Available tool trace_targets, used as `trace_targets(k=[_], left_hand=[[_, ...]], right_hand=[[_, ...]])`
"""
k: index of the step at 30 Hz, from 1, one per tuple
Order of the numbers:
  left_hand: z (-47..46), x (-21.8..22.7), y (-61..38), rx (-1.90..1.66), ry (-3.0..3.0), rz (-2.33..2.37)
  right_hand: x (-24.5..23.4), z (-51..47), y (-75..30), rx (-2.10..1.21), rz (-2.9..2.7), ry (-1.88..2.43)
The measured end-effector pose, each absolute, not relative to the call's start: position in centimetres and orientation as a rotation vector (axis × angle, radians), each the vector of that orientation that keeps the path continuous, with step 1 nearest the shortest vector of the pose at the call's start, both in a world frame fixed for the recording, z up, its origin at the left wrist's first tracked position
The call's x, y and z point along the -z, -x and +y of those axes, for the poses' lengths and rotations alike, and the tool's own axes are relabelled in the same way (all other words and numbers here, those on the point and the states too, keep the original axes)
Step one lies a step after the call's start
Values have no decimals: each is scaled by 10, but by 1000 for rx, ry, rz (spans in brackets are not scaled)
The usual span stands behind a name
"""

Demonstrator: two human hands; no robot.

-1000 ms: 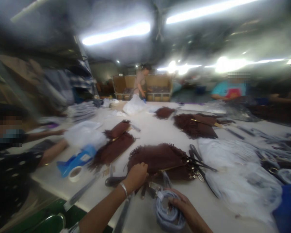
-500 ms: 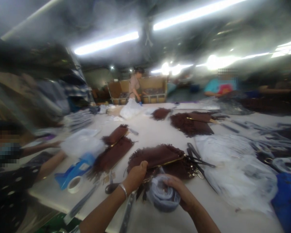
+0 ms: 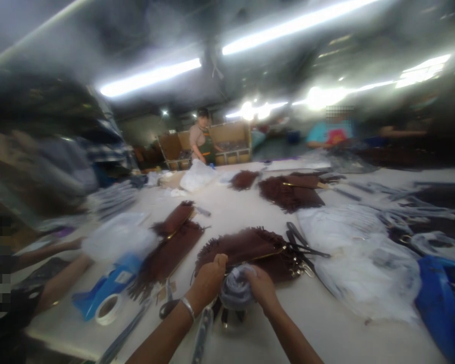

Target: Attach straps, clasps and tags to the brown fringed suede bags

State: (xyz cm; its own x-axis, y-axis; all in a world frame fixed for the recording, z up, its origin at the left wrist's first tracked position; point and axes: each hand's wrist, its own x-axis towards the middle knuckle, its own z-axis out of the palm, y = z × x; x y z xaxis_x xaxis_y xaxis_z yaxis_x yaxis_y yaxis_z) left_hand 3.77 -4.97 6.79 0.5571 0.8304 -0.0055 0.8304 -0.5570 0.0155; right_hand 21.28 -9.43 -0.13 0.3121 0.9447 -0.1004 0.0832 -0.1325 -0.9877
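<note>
Since a second ago, the coiled strap (image 3: 235, 294) has come up and leftward on my feed, carried by the right hand (image 3: 261, 287) to the near edge of the brown fringed bag (image 3: 242, 245). The far worker (image 3: 201, 144) has turned toward my camera.

Leftmost I see another worker's dotted garment (image 3: 23, 323), with that person's forearms reaching to a clear plastic bag (image 3: 117, 235). Just in front of it lies a blue object (image 3: 106, 289) bearing a pale label (image 3: 123, 277); its print is too blurred for me to read. A white tape roll (image 3: 106, 319) leans beside it. Next comes a second fringed bag (image 3: 174, 247), its flap edged in gold, with a small tan tag (image 3: 161, 293) near its lower end, also illegible to me.

In the middle, the left hand (image 3: 208, 278), wearing a silver bracelet (image 3: 188, 306), has its fingers curled and clamped on the flap edge of the brown fringed bag. The coiled strap, in cloudy wrapping, sits between the two hands at the bag's front; I can't tell whether any of it is inside. The right hand is clamped on the coil's right side, thumb on top.

Rightward, black straps (image 3: 307, 248) and metal clasps (image 3: 306, 269) lie at the bag's end, then a heap of white plastic (image 3: 360, 258), and a blue bundle (image 3: 438, 303) at the table's (image 3: 311, 333) right edge.
</note>
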Motion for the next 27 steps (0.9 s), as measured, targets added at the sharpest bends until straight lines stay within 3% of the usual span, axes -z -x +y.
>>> trace_targets(k=[6,12,27], left_hand=[[-47,-90,-33,-95,-2675,1468],[-42,-83,-28,-252,-2574,1476],[-47,-54,-53,354,-2827,1324]], right_hand=[[-13,-91,-215,-1149,-1057,1425],[-35,-97,-228,-1286,-1158,1231],[-5,-107,-225,-1332,-1168,1252]])
